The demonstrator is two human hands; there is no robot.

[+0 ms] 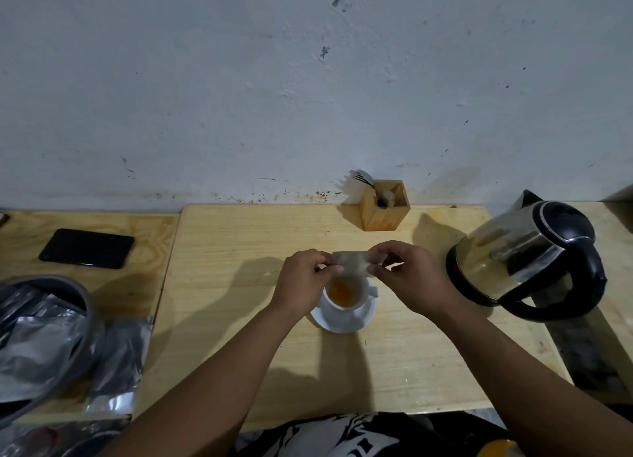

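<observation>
A white cup (356,301) with orange-brown liquid stands on a white saucer (346,323) in the middle of the wooden table (239,319). Just above the cup I hold a small pale paper sachet (351,263) flat between both hands. My left hand (305,285) pinches its left edge with thumb and fingertips. My right hand (407,275) pinches its right edge the same way. The sachet hides the cup's far rim.
A steel kettle with a black handle (534,258) stands at the right. A wooden holder with cutlery (383,205) stands by the wall. A black phone (85,248) lies at the left, above a grey bin (44,336) and silver foil pouches (120,364).
</observation>
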